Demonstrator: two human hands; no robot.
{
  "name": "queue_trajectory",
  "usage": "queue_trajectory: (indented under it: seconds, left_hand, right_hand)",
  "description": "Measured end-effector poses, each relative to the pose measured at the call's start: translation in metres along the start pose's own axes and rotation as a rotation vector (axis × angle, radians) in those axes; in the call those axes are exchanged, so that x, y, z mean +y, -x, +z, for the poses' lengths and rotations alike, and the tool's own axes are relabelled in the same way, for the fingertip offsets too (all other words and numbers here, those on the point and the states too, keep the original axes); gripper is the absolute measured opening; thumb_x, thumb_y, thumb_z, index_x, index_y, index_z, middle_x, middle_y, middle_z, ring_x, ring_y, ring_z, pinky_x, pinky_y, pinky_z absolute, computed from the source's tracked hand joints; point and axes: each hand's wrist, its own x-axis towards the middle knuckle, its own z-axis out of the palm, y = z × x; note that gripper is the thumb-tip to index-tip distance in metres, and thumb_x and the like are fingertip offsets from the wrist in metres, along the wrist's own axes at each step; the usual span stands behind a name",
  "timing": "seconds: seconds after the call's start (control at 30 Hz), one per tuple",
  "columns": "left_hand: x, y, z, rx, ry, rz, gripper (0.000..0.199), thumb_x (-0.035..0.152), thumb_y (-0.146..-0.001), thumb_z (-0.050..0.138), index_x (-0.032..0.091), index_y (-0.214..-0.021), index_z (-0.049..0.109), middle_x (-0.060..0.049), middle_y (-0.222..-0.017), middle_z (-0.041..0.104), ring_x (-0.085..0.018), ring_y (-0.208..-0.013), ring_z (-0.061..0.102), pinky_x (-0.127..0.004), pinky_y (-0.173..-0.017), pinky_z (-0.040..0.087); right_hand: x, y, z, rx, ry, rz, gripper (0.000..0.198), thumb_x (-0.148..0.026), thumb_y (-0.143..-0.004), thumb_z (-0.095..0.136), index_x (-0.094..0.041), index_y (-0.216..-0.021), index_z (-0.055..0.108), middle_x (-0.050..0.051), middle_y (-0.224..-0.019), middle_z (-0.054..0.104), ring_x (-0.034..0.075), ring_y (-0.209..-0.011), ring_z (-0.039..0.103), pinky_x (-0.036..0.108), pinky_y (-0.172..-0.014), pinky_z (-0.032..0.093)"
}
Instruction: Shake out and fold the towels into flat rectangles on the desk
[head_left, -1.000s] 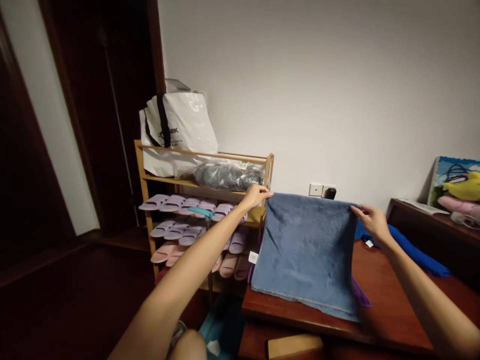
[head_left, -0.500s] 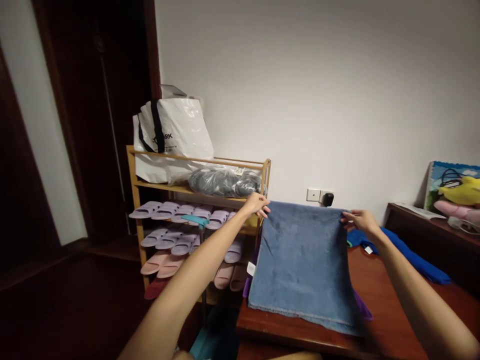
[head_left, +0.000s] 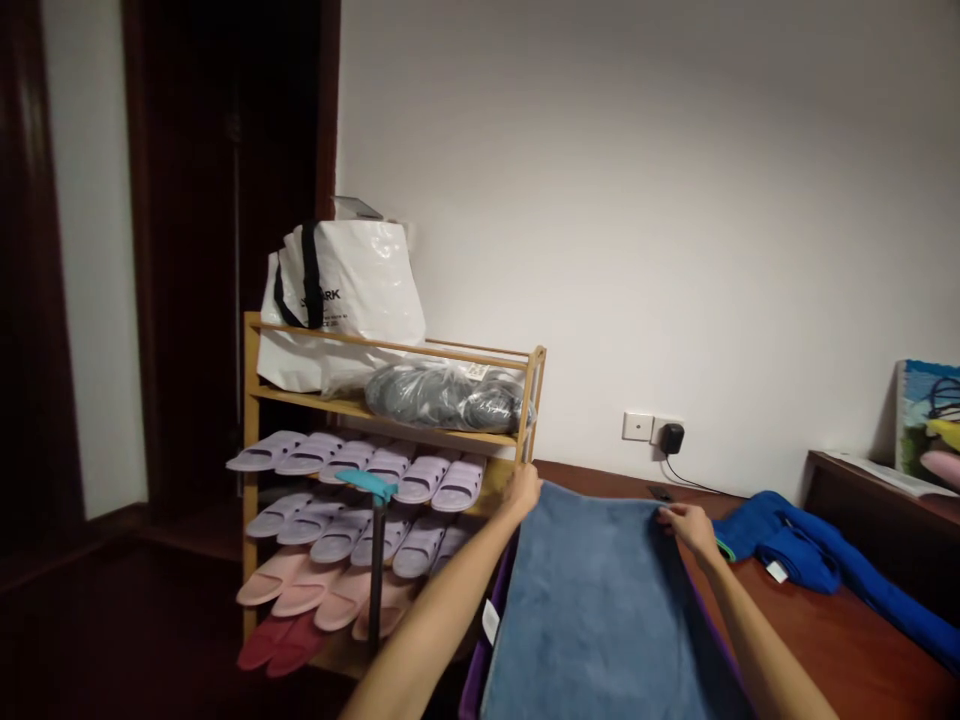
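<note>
A grey-blue towel (head_left: 592, 600) is stretched between my two hands over the wooden table. My left hand (head_left: 523, 490) is closed on its far left corner. At the far right corner, my right hand (head_left: 684, 525) pinches the edge between thumb and fingers. A white label (head_left: 490, 621) sticks out from the towel's left side. Purple cloth (head_left: 474, 680) shows beneath the towel along both sides. The towel's near end runs out of view at the bottom.
On the table (head_left: 847, 640), right of my right hand, lies bunched blue cloth (head_left: 806, 545). A shoe rack (head_left: 531, 400) with several slippers (head_left: 420, 478) stands to the left, bearing a white bag (head_left: 367, 280). A teal-topped pole (head_left: 377, 570) rises before it. A black plug (head_left: 671, 438) sits in the wall.
Both hands have lowered the towel's far edge toward the table. The view has tilted up, and the towel's near hem has passed out of sight.
</note>
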Motion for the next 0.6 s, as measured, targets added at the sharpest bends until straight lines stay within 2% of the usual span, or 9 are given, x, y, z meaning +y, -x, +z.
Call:
queue_trajectory:
  seconds: [0.1, 0.2, 0.27, 0.33, 0.4, 0.5, 0.6]
  left_hand:
    - [-0.006, 0.004, 0.031, 0.04, -0.101, 0.12, 0.042, 0.021, -0.094, 0.045, 0.011, -0.134, 0.042, -0.02, -0.112, 0.061, -0.032, -0.108, 0.056, -0.051, -0.09, 0.041]
    - [-0.011, 0.009, 0.06, 0.01, -0.159, 0.317, 0.055, 0.029, -0.094, 0.043, 0.019, -0.145, 0.025, -0.018, -0.134, 0.048, -0.031, -0.125, 0.043, -0.049, -0.101, 0.032]
    - [-0.018, 0.01, 0.075, -0.045, -0.193, 0.414, 0.058, 0.04, -0.093, 0.044, 0.023, -0.145, 0.027, -0.012, -0.147, 0.034, -0.028, -0.134, 0.03, -0.046, -0.107, 0.026]
    - [-0.027, 0.01, 0.086, -0.107, -0.232, 0.446, 0.056, 0.046, -0.093, 0.04, 0.021, -0.142, 0.035, -0.013, -0.149, 0.03, -0.029, -0.137, 0.025, -0.049, -0.108, 0.023]
    - [-0.033, 0.01, 0.089, -0.151, -0.268, 0.449, 0.054, 0.046, -0.095, 0.034, 0.016, -0.139, 0.04, -0.017, -0.145, 0.034, -0.031, -0.135, 0.029, -0.053, -0.106, 0.024]
    - [-0.025, 0.017, 0.08, -0.13, -0.299, 0.495, 0.052, 0.04, -0.097, 0.032, 0.013, -0.141, 0.036, -0.017, -0.147, 0.03, -0.029, -0.137, 0.024, -0.052, -0.109, 0.019]
    - [-0.007, 0.048, 0.061, -0.082, -0.301, 0.628, 0.051, 0.037, -0.097, 0.035, 0.017, -0.143, 0.031, -0.012, -0.151, 0.024, -0.024, -0.14, 0.015, -0.047, -0.113, 0.011]
  right_hand:
    - [0.005, -0.003, 0.026, -0.008, 0.198, -0.002, 0.038, -0.043, -0.089, 0.048, -0.014, -0.111, 0.057, 0.008, -0.098, 0.064, 0.016, -0.087, 0.061, 0.037, -0.083, 0.049]
    - [0.002, 0.0, 0.048, 0.019, 0.379, -0.078, 0.052, -0.042, -0.089, 0.041, -0.017, -0.135, 0.041, 0.018, -0.114, 0.06, 0.026, -0.108, 0.056, 0.045, -0.094, 0.04]
    - [0.002, 0.004, 0.06, -0.005, 0.46, -0.166, 0.059, -0.049, -0.089, 0.036, -0.022, -0.142, 0.032, 0.016, -0.129, 0.051, 0.027, -0.123, 0.045, 0.046, -0.102, 0.032]
    - [0.007, 0.009, 0.069, -0.058, 0.514, -0.215, 0.061, -0.057, -0.088, 0.032, -0.027, -0.141, 0.033, 0.009, -0.142, 0.039, 0.025, -0.132, 0.033, 0.045, -0.106, 0.028]
    - [0.013, 0.014, 0.072, -0.093, 0.558, -0.201, 0.062, -0.061, -0.088, 0.027, -0.027, -0.139, 0.037, 0.007, -0.146, 0.032, 0.024, -0.135, 0.028, 0.048, -0.107, 0.027]
    - [0.014, 0.023, 0.067, -0.064, 0.62, -0.182, 0.061, -0.053, -0.091, 0.025, -0.017, -0.139, 0.037, 0.015, -0.147, 0.028, 0.028, -0.137, 0.023, 0.054, -0.108, 0.02]
    - [-0.001, 0.048, 0.057, -0.032, 0.658, -0.248, 0.059, -0.047, -0.091, 0.034, -0.011, -0.138, 0.038, 0.018, -0.148, 0.022, 0.029, -0.139, 0.014, 0.053, -0.111, 0.011]
